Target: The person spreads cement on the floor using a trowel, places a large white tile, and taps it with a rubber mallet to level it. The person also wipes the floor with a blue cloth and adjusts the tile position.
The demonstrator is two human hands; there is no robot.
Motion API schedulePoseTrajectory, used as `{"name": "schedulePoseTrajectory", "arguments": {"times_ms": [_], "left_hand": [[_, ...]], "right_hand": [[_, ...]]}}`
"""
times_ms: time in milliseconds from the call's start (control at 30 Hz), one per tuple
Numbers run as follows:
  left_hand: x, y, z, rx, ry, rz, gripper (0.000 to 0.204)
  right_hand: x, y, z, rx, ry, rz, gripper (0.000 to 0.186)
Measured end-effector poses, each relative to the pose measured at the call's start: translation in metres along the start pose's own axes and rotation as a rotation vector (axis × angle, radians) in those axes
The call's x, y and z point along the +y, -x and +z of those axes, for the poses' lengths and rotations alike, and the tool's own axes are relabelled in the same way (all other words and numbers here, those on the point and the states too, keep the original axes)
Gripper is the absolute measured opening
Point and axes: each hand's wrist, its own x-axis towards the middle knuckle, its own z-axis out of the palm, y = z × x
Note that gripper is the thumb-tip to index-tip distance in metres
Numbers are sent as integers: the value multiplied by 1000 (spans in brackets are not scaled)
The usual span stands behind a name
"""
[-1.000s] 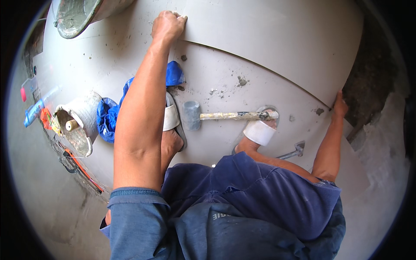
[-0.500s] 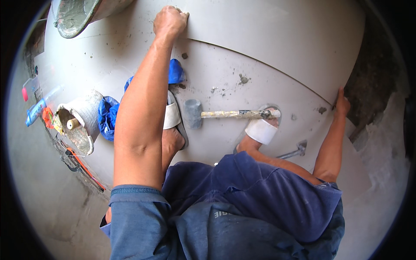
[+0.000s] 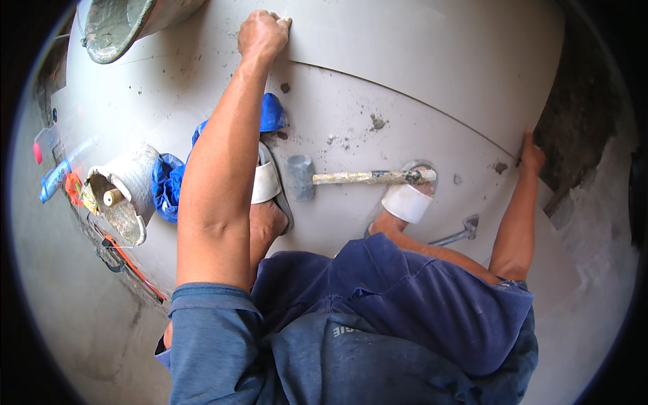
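A large pale grey tile (image 3: 432, 50) lies ahead of me, its near edge drawn as a dark line over a similar grey surface (image 3: 398, 145). At that edge's left end, my left hand (image 3: 263, 35) is closed, fingers curled at the tile's side; the fingertips are partly hidden. My right hand (image 3: 532, 154) grips the tile's right corner, with its fingers largely out of sight. Between my sandalled feet lies a rubber mallet (image 3: 300, 178), its paint-spattered handle reaching over my right sandal (image 3: 407, 204). Crumbs of mortar (image 3: 378, 123) dot the near surface.
A mortar-coated bucket (image 3: 118, 30) stands at the far left. Nearer are a tipped bucket (image 3: 138, 172) with a wooden-handled tool inside, and crumpled blue plastic (image 3: 166, 189). A metal tool (image 3: 459, 233) lies beside my right leg. Broken dark ground (image 3: 584, 128) borders the right.
Both hands keep their hold at the tile's two ends. The view has shifted slightly, and little else differs.
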Motion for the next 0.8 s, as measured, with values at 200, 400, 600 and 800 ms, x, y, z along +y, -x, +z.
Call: {"name": "schedulePoseTrajectory", "arguments": {"times_ms": [200,400,600,800], "left_hand": [[-4,-5,5,-31,37,-31,33],[-7,-8,9,32,-16,58,35],[-2,-3,5,-35,-15,-7,29],[0,3,1,-2,-26,34,27]], "right_hand": [[2,0,1,8,11,-26,82],[4,-9,4,9,108,3,81],[4,-5,0,-28,297,-71,78],[1,10,-2,14,278,-110,76]]}}
